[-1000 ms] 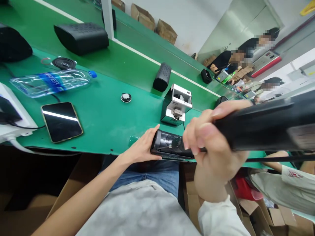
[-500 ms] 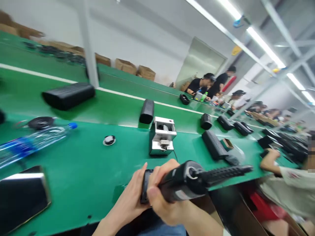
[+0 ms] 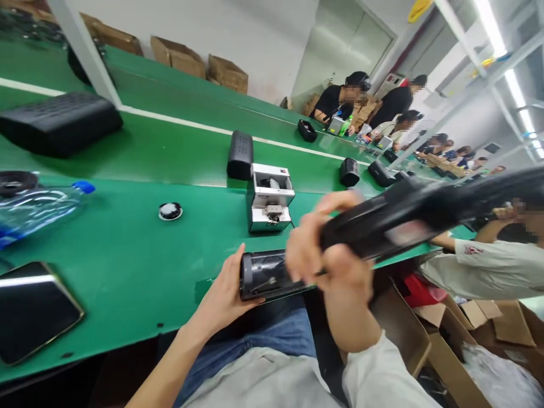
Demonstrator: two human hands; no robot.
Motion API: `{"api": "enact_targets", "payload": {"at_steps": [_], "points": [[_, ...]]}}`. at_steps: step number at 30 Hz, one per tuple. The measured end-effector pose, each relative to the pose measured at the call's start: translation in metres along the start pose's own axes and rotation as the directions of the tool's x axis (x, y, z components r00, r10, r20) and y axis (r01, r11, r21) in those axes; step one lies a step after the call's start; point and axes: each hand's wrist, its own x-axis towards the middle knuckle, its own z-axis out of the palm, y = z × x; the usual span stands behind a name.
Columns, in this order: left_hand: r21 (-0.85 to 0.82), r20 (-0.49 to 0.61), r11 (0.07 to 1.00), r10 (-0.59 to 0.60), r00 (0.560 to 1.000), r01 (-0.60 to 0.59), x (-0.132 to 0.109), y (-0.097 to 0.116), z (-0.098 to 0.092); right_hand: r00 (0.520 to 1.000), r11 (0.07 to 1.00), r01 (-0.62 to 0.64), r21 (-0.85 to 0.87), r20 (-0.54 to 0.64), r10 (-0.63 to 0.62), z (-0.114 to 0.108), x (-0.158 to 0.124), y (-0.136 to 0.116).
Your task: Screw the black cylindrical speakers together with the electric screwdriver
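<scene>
My left hand point(image 3: 223, 286) grips the left end of a black speaker housing point(image 3: 263, 273), which lies on its side near the table's front edge. Metallic parts show in the housing's upper side, but their detail is too fine to make out. My right hand point(image 3: 331, 243) is wrapped round a black electric screwdriver point(image 3: 382, 224), smeared by motion. It is held above the right end of the housing and hides part of it. The screwdriver's cord end points up and right; its bit is hidden or blurred. Just behind the housing stands a white and black screw feeder point(image 3: 272, 212).
A small round part point(image 3: 170, 211), a phone point(image 3: 38, 311) and a plastic bottle point(image 3: 38, 209) lie on the left. Black speaker housings point(image 3: 63, 122) stand along the green conveyor belt point(image 3: 178, 153). A co-worker's sleeve point(image 3: 488, 263) and cardboard boxes point(image 3: 450, 351) are at right.
My right hand has lifted the screwdriver up and right, away from my left hand, uncovering more of the speaker housing. The view has tilted down and shifted right.
</scene>
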Motion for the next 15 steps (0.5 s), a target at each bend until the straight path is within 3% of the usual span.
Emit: {"api": "enact_targets", "payload": {"at_steps": [3, 7, 11, 15], "points": [[0.037, 0.036, 0.999, -0.026, 0.999, 0.025, -0.002, 0.002, -0.002, 0.951, 0.967, 0.255, 0.008, -0.18, -0.25, -0.028, 0.035, -0.009], [0.043, 0.036, 0.999, -0.022, 0.999, 0.021, -0.001, 0.005, -0.003, 0.834, 0.913, 0.355, -0.2, -0.374, -0.406, -0.053, 0.086, 0.023], [0.036, 0.038, 0.999, -0.028, 0.999, 0.027, 0.0, 0.005, -0.003, 0.836, 0.901, 0.344, -0.266, -0.349, -0.423, -0.056, 0.114, 0.066], [0.026, 0.047, 0.999, -0.045, 0.998, 0.044, -0.001, 0.005, -0.003, 0.862, 0.907, 0.277, -0.317, -0.336, -0.38, -0.049, 0.121, 0.09]]}}
